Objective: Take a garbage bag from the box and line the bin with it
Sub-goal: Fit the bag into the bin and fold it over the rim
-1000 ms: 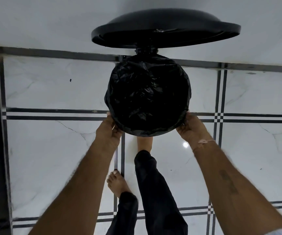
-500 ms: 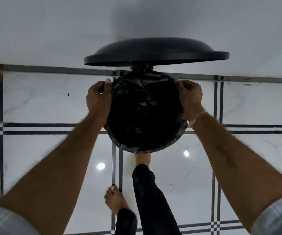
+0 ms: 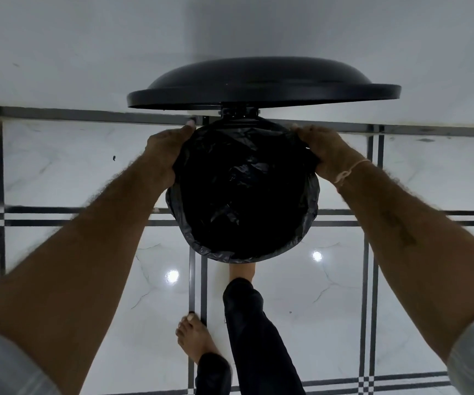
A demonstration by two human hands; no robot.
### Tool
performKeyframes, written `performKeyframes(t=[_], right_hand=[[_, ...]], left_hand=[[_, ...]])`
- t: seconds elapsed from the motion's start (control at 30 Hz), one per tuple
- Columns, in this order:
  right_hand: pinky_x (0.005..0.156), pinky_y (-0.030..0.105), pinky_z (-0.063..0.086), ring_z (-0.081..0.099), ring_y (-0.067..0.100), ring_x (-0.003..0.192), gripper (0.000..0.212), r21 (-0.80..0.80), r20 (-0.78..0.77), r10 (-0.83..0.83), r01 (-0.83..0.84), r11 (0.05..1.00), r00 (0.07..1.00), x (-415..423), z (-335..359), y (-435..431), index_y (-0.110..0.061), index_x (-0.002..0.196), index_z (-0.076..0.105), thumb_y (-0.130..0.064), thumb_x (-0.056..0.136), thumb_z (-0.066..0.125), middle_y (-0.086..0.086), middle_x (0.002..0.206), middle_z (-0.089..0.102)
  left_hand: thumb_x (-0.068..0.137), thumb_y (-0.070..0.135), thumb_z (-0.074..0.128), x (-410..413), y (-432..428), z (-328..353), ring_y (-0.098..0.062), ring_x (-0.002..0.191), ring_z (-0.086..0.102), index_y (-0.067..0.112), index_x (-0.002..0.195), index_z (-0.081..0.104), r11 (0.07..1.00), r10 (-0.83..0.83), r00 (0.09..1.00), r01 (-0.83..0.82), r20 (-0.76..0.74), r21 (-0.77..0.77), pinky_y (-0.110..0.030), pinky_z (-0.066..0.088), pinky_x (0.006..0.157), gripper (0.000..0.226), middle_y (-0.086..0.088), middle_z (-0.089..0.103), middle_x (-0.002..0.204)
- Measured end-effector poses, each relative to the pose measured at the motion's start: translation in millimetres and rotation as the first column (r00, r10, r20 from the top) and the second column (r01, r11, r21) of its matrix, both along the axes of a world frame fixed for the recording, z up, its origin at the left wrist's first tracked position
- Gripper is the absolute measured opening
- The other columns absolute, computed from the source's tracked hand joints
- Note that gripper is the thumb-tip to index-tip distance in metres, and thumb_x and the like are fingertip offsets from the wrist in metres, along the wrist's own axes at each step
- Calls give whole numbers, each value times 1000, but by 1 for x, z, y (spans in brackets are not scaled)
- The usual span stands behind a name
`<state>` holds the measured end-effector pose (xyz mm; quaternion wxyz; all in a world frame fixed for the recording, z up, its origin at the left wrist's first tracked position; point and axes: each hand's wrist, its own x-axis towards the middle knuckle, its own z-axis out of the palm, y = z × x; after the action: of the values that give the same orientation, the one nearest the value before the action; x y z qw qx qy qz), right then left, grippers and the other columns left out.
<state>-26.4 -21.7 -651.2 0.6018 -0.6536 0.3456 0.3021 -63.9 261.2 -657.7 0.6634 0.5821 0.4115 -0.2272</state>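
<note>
Garbage bag [image 3: 244, 195], black and crinkled, sits inside a round bin [image 3: 283, 259] seen from directly above in the head view. Its plastic fills the bin's dark interior, and its edge is folded out over the rim, showing as a wrinkled band along the near and side edges.

Both hands are clamped on the bag's edge at the far part of the rim. The left hand [image 3: 164, 155] grips the far-left side, fingers curled over the plastic. The right hand [image 3: 325, 151] grips the far-right side in the same way, with a pale thread bracelet [image 3: 349, 171] at its wrist. The bag's opening lies stretched between the two hands.

Just beyond the hands, the bin's black domed lid [image 3: 261, 81] stands raised on a hinge [image 3: 238, 112] at the back of the rim.

Nearer the person than the hands, one bare foot [image 3: 241, 270] reaches under the bin's near edge, its leg in dark trousers [image 3: 255, 332]. The other bare foot [image 3: 194, 336] rests flat on the floor [image 3: 59, 166], below the left forearm. The floor is glossy white marble with dark lines, and a white wall [image 3: 87, 52] rises behind the lid.
</note>
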Motion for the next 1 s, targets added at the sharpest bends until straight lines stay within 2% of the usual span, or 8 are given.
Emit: performKeyframes(t=[0.27,0.37,0.47,0.57,0.63,0.73,0.83,1.0], right_hand=[[73,30,56,64,16,71,24,13,260,222,-234,972,940,-18,-6,-4,-3,94,67,-25,100,67,6,80,66],[90,42,59,71,18,89,25,-421,259,354,-225,879,899,-20,-6,5,-21,90,73,-45,90,72,0,92,75],[86,40,52,61,25,100,18,-836,395,691,-75,543,605,-57,16,28,-16,97,71,-33,93,64,4,100,69],[79,35,55,67,23,91,14,-729,464,831,-399,556,309,-78,26,58,-12,97,73,-20,96,62,5,94,73],[84,31,57,71,14,88,19,-578,365,849,-622,528,382,-62,14,71,-10,108,77,-18,98,63,5,99,79],[104,27,47,68,20,117,33,-509,132,839,-690,514,528,-19,-8,72,-10,134,68,-21,104,60,13,128,73],[111,31,44,62,27,129,42,-489,-50,893,-791,368,447,-22,-17,65,-12,142,62,-26,102,63,12,138,67],[111,39,47,60,30,132,54,-631,65,923,-700,333,380,-33,-11,57,-23,150,53,-32,98,65,9,143,65]], left_hand=[[98,45,63,-5,-8,-7,-18,77,65,-1,103,72,957,-118,987,83,110,277,-25,56,69,47,-7,68,86],[100,48,58,-5,-11,-10,-20,75,58,2,98,72,934,-167,981,124,101,335,-30,48,68,49,-9,61,83],[99,51,57,-6,-13,-11,-20,70,57,8,87,69,935,-134,987,95,92,343,-32,47,67,46,-8,60,77],[99,51,58,-6,-14,-15,-20,68,57,11,83,66,934,-109,987,60,121,352,-32,47,66,43,-9,61,76],[99,48,59,-7,-16,-16,-19,67,55,11,81,64,937,-103,985,50,136,346,-30,46,64,43,-10,58,75],[98,50,60,-9,-14,-20,-19,70,55,3,86,69,940,-84,985,29,148,339,-31,46,66,49,-9,59,78],[94,56,60,-10,-13,-20,-19,70,54,-2,86,67,940,-83,988,34,132,339,-33,46,67,59,-8,59,77],[93,57,60,-9,-13,-22,-18,64,49,7,69,60,935,-84,988,34,128,353,-32,42,63,55,-6,53,67]])
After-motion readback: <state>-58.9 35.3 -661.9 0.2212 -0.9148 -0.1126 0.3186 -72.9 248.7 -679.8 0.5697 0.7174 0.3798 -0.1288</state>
